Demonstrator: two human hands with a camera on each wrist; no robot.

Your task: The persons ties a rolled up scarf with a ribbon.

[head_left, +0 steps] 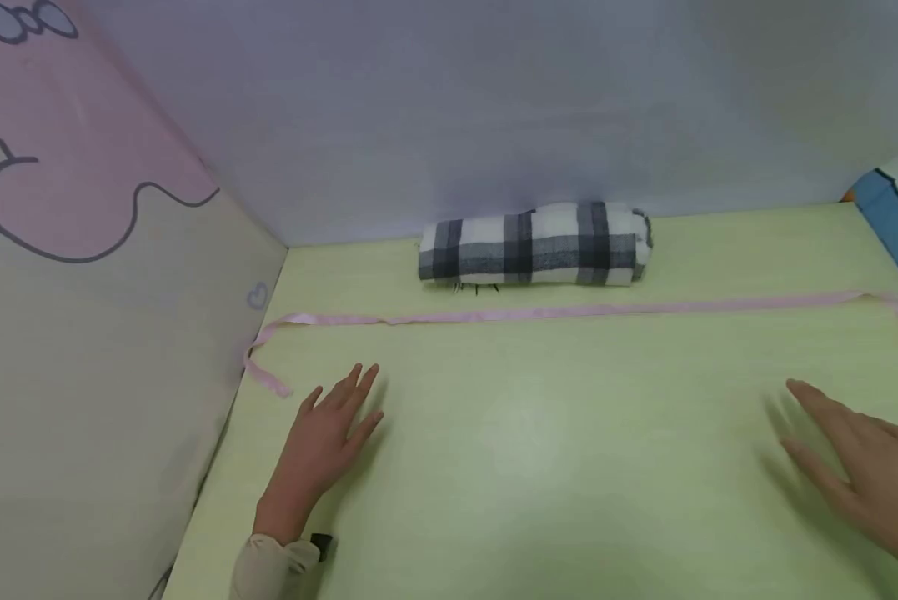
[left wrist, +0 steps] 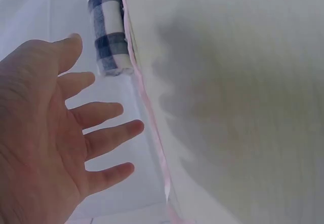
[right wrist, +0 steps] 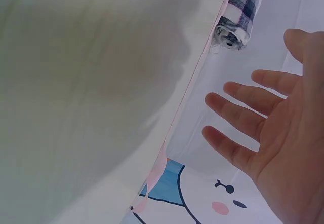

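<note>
A thin pink ribbon (head_left: pixel 569 312) lies stretched flat across the pale green table (head_left: pixel 539 467), running from the left wall panel, where its end curls back toward the near side, to the right edge, where it bends again. Just behind its middle, not clearly touching it, lies a rolled grey-and-white plaid cloth (head_left: pixel 534 243), set lengthwise along the back wall. The left hand (head_left: pixel 327 440) is on the near side of the ribbon, close to the curled left end, its grip fully open: fingers straight and spread, holding nothing. The right hand (head_left: pixel 865 475) is likewise open with fingers splayed, empty, near the table's right edge and apart from the ribbon.
</note>
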